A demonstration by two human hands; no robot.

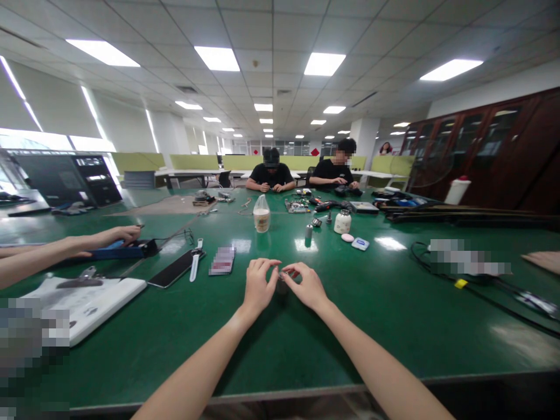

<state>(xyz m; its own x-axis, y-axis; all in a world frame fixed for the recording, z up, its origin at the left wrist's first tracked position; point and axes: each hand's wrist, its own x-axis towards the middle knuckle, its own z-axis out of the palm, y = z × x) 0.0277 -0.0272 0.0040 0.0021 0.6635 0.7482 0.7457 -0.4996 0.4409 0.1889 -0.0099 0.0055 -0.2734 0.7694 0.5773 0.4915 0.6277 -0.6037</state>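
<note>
My left hand (259,284) and my right hand (308,286) meet above the green table (280,361), fingers bent inward and thumbs facing each other. A small shiny metallic piece (282,274) shows between the fingertips of both hands; its kind is too small to tell. Beyond my right hand a silver cylinder (308,235) stands upright, with a small dark metal part (315,223) behind it. A white jar (342,221), a pink round item (347,238) and a blue-white flat case (360,244) are to its right.
Left of my hands lie a partly blurred card pack (223,260), a white-strapped watch (196,260), a black tablet (171,269) and a clipboard (94,291). A bagged cup (261,214) stands ahead. Cables (472,287) run on the right. Another person's hand (118,236) reaches in from the left.
</note>
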